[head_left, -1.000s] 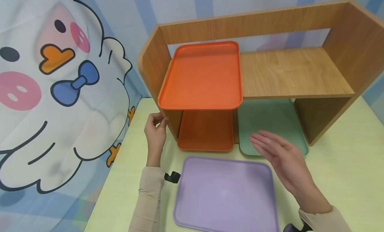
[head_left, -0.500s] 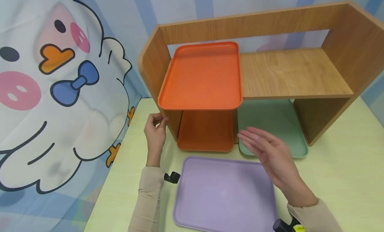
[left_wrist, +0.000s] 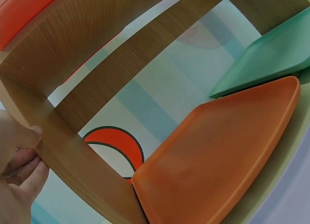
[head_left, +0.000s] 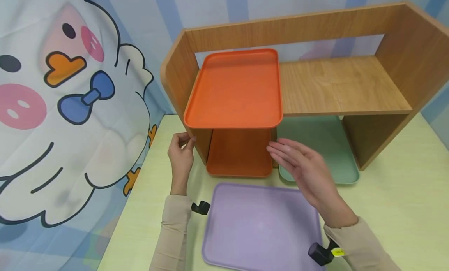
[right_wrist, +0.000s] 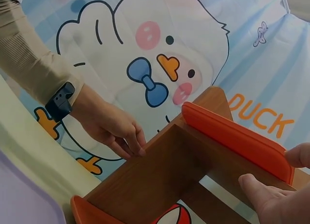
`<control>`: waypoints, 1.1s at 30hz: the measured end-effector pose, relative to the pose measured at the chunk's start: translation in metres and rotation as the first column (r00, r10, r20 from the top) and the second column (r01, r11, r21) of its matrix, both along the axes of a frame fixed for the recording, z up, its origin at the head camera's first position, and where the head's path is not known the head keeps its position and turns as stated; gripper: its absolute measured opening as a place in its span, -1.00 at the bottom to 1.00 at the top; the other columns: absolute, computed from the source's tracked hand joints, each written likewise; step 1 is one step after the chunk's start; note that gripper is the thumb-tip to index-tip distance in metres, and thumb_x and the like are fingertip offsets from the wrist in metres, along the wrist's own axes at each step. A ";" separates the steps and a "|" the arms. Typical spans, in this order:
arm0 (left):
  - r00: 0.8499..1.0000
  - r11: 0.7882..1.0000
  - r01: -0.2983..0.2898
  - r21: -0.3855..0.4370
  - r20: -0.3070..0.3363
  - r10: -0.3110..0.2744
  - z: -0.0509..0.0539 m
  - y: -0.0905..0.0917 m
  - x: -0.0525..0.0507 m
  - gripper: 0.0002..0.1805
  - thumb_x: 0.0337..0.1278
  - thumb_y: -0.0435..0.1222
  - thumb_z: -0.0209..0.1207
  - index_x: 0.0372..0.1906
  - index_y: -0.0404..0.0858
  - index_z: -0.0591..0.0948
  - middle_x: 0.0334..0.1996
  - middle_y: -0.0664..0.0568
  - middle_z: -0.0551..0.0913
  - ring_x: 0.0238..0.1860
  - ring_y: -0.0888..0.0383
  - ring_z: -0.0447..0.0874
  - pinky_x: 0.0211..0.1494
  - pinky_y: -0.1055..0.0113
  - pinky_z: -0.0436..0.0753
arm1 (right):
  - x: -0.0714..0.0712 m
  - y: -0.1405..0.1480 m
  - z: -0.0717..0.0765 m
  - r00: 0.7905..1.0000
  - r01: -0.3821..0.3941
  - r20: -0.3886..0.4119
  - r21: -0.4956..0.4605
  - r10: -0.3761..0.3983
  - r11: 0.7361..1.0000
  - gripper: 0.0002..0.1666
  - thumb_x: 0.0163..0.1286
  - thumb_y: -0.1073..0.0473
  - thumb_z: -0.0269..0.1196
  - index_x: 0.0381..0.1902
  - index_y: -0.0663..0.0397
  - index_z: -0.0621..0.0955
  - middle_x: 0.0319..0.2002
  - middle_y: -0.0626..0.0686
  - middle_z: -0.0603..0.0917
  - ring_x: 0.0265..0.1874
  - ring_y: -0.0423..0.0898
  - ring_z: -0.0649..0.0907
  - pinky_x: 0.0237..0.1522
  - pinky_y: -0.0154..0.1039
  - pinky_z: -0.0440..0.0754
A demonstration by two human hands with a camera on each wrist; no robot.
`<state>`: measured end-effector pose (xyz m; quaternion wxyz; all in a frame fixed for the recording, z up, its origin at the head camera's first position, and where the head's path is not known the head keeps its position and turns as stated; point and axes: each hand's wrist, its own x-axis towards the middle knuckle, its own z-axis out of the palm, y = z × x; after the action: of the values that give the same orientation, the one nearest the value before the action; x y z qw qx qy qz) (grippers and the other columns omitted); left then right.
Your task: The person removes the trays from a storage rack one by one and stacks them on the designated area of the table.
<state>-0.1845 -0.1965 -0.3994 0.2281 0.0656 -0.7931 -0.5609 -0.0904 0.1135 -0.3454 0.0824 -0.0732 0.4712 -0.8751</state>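
Observation:
A wooden desktop shelf (head_left: 345, 84) stands on the table. My left hand (head_left: 180, 154) pinches the front edge of its left side panel, thumb on the front in the left wrist view. My right hand (head_left: 303, 169), fingers straight and together, hovers before the middle divider and holds nothing. An orange tray (head_left: 235, 90) lies on the left of the upper board, its front overhanging. Below it, a second orange tray (head_left: 240, 154) fills the lower left compartment. A green tray (head_left: 333, 146) sits in the lower right one, partly hidden by my right hand.
A purple tray (head_left: 261, 224) lies on the pale yellow table (head_left: 403, 201) in front of the shelf. Behind and to the left hangs a blue striped cloth with a cartoon duck (head_left: 94, 146). Each wrist wears a small black camera (head_left: 320, 253).
My right hand has moved left and slightly forward, from before the green tray to before the middle divider. My left hand stays on the side panel. The trays have not moved.

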 end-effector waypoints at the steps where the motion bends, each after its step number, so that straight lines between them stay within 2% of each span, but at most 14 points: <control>1: 1.000 1.000 0.001 0.002 -0.003 -0.001 0.000 0.000 0.000 -0.80 0.19 -0.36 0.22 -0.11 -0.31 0.53 -0.17 -0.07 0.61 -0.05 0.10 0.60 0.02 0.24 0.61 | -0.001 -0.002 0.001 1.000 -0.002 0.004 -0.008 0.002 1.000 -0.32 0.44 0.29 0.10 0.34 0.57 0.12 0.15 0.27 0.56 0.15 0.05 0.59 0.18 -0.17 0.48; 12: 1.000 1.000 -0.001 0.004 -0.012 0.001 0.000 0.001 0.000 -0.81 0.19 -0.38 0.21 -0.12 -0.32 0.53 -0.18 -0.08 0.61 -0.07 0.10 0.60 0.01 0.23 0.61 | -0.013 -0.012 0.013 1.000 0.023 -0.007 -0.030 -0.023 0.999 -0.37 0.42 0.29 0.11 0.32 0.53 0.18 0.11 0.16 0.59 0.12 0.01 0.61 0.17 -0.20 0.48; 18: 1.000 1.000 -0.003 0.005 -0.004 0.003 0.000 0.000 0.001 -0.81 0.19 -0.38 0.22 -0.12 -0.32 0.54 -0.18 -0.08 0.61 -0.07 0.10 0.60 0.01 0.22 0.62 | -0.018 -0.022 0.016 0.999 0.023 0.030 -0.096 -0.020 0.995 -0.62 0.39 0.33 0.15 0.10 0.40 0.42 0.05 0.17 0.62 0.08 0.04 0.64 0.17 -0.14 0.48; 21: 1.000 1.000 -0.001 0.006 -0.001 0.001 0.000 0.000 0.001 -0.81 0.19 -0.38 0.22 -0.11 -0.32 0.54 -0.18 -0.08 0.61 -0.06 0.09 0.61 0.01 0.23 0.62 | -0.020 -0.029 0.017 0.999 0.013 0.040 -0.137 -0.008 0.990 -0.68 0.37 0.35 0.16 0.07 0.34 0.50 0.04 0.18 0.63 0.08 0.06 0.64 0.19 -0.11 0.45; 24: 1.000 1.000 -0.002 0.004 0.002 0.002 0.000 0.000 0.001 -0.81 0.19 -0.38 0.22 -0.11 -0.32 0.54 -0.17 -0.08 0.61 -0.06 0.10 0.61 0.02 0.23 0.61 | -0.020 -0.034 0.018 0.999 0.014 0.033 -0.163 -0.009 0.987 -0.64 0.37 0.35 0.16 0.11 0.32 0.51 0.04 0.16 0.65 0.11 0.05 0.63 0.19 -0.11 0.45; 33: 1.000 1.000 -0.010 0.000 0.011 0.010 -0.001 0.000 0.000 -0.81 0.19 -0.37 0.21 -0.11 -0.31 0.53 -0.17 -0.08 0.61 -0.06 0.10 0.60 0.03 0.24 0.61 | -0.024 -0.044 0.021 0.998 0.067 0.017 -0.190 -0.065 0.980 -0.42 0.35 0.38 0.17 0.31 0.35 0.34 0.14 0.13 0.59 0.13 0.03 0.61 0.17 -0.13 0.47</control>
<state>-0.1844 -0.1964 -0.3999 0.2268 0.0727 -0.7941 -0.5592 -0.1146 0.0690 -0.3248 0.0485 -0.0605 0.3872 -0.9187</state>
